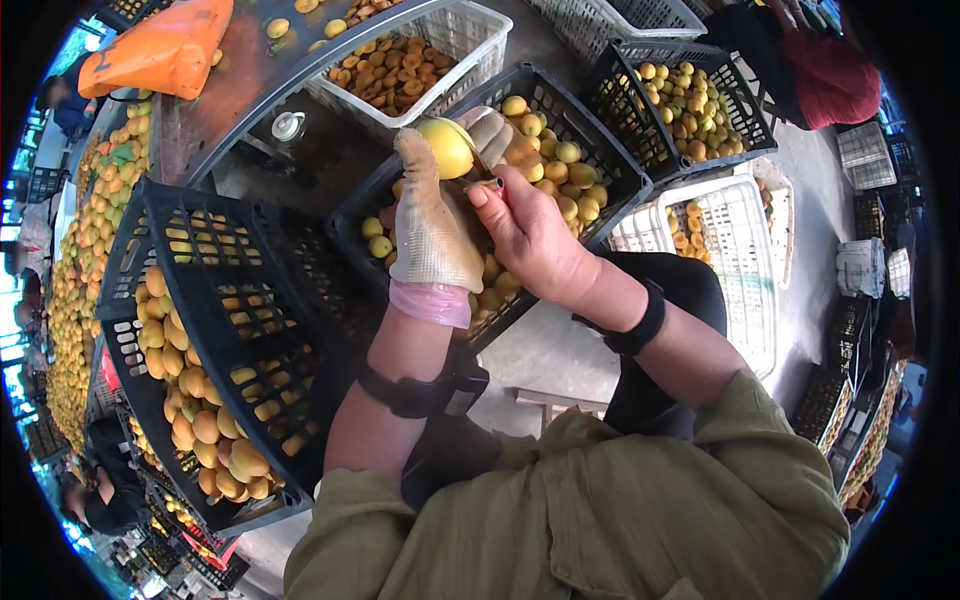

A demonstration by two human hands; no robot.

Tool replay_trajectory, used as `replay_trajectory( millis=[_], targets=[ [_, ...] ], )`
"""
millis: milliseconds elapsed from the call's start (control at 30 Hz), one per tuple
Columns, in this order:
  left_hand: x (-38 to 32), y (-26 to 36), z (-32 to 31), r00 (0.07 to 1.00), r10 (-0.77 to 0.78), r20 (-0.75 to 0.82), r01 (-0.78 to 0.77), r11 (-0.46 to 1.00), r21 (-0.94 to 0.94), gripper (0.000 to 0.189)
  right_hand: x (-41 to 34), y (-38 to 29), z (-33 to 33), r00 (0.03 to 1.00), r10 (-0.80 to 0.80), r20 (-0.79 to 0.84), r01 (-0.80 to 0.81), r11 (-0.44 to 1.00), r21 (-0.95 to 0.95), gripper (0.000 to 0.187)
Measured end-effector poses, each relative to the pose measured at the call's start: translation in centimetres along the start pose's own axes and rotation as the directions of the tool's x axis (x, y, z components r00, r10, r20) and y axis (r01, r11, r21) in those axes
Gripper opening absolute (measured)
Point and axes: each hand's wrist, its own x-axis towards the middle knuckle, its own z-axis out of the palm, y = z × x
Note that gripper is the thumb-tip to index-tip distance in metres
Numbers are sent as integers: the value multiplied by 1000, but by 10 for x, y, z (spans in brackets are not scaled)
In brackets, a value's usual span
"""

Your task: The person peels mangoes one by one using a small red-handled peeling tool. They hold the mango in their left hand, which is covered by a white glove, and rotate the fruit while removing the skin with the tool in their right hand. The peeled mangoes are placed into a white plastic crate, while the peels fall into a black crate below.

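Note:
My left hand (442, 202), in a stained knit glove with a pink plastic cuff under it, holds a yellow apricot (445, 148) between thumb and fingers. Bare, my right hand (532, 232) grips a small knife (491, 182) by its reddish handle; the blade lies against the right side of the fruit, partly hidden by the glove's fingers. Both hands are above a black plastic crate (637, 196) of yellow-green apricots (574, 176).
A tilted black crate (217, 315) of apricots stands at left. Beyond my hands, a white crate (499, 30) holds halved apricots (405, 67) beside a metal table's edge (277, 82) with an orange bag (161, 52). Another white crate (739, 255) stands right. Other people are around.

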Motion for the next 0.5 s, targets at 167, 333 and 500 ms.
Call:
replay_trajectory(
  millis=[167,333,500],
  targets=[
    [9,17,-34,994,85,73,-109,884,455,55,16,-7,-31,966,159,206,-159,987,-17,41],
    [6,5,-25,1000,16,2,-16,992,126,57,-5,2,-11,995,95,41,-92,993,-74,38],
    [11,10,-30,993,29,119,-50,984,171,60,4,-4,-28,992,66,108,-53,991,-126,36]
  ],
)
